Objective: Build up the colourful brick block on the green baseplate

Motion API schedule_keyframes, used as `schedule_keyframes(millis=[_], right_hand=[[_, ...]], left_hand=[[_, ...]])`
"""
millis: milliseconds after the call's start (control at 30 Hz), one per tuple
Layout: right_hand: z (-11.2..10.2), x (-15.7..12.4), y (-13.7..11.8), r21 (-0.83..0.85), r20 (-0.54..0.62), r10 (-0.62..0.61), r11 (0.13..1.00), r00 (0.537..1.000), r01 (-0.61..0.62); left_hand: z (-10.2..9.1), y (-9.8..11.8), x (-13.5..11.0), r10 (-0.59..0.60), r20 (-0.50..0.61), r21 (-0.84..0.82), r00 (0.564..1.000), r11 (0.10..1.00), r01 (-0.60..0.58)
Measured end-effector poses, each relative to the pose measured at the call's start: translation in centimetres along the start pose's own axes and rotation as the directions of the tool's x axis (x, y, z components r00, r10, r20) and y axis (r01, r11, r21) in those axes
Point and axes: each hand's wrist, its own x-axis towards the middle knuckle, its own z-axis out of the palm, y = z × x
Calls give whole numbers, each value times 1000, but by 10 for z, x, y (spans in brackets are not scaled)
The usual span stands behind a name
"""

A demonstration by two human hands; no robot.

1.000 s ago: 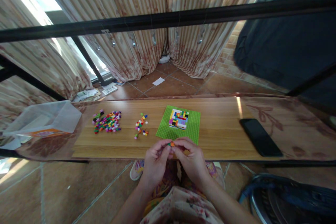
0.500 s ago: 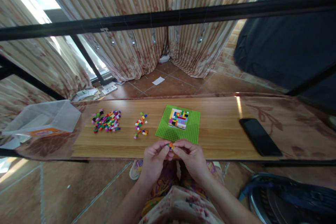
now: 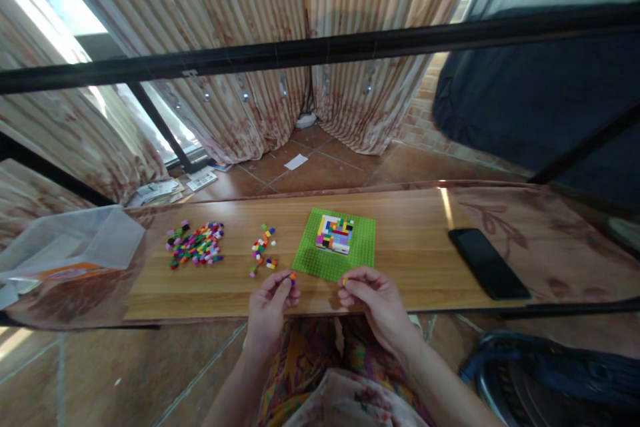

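My left hand (image 3: 271, 299) pinches a small orange brick (image 3: 292, 275) at the table's near edge. A hand's width to its right, my right hand (image 3: 370, 296) pinches a tiny yellow brick (image 3: 345, 279). Just beyond both hands lies a green baseplate (image 3: 360, 247) with a square patch of mixed-colour bricks (image 3: 334, 234) built on it. Left of the plate sits a small scatter of loose bricks (image 3: 263, 251), and farther left a bigger heap of coloured bricks (image 3: 196, 245).
A black phone (image 3: 488, 271) lies on the wooden table (image 3: 410, 260) at the right. A clear plastic box (image 3: 70, 244) stands at the left end. A black bar (image 3: 320, 50) crosses the view above; curtains hang behind. A dark bag (image 3: 550, 367) sits on the floor lower right.
My hands were together on one small brick piece; now they have drawn apart, each pinching a piece. The view has tilted slightly.
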Motion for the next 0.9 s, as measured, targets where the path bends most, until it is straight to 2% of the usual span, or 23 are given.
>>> schedule_keyframes(millis=[100,200,267,333,467,600,767,900], right_hand=[[-12,10,-3,-71,-45,-76,995,996,72],[-26,24,-5,-251,-92,-158,959,983,130],[-33,34,-8,-383,-90,-241,904,966,190],[-38,45,-14,-499,-41,-335,823,941,271],[-38,71,-33,-688,116,-450,607,885,399],[-28,98,-50,-810,228,-453,403,862,426],[-12,119,-62,-873,443,-336,48,831,485],[-4,123,-67,-845,532,-205,-195,822,498]], left_hand=[[-9,-5,14,71,-35,74,997,995,-68],[-16,-11,29,128,-43,168,991,978,-120],[-20,-16,39,177,-29,250,984,954,-164],[-24,-19,49,248,14,349,969,907,-238],[-33,-25,61,378,152,534,913,746,-398],[-37,-26,64,460,239,653,855,576,-492],[-37,-27,62,492,278,692,825,493,-528],[-35,-26,62,522,286,712,804,446,-543]])
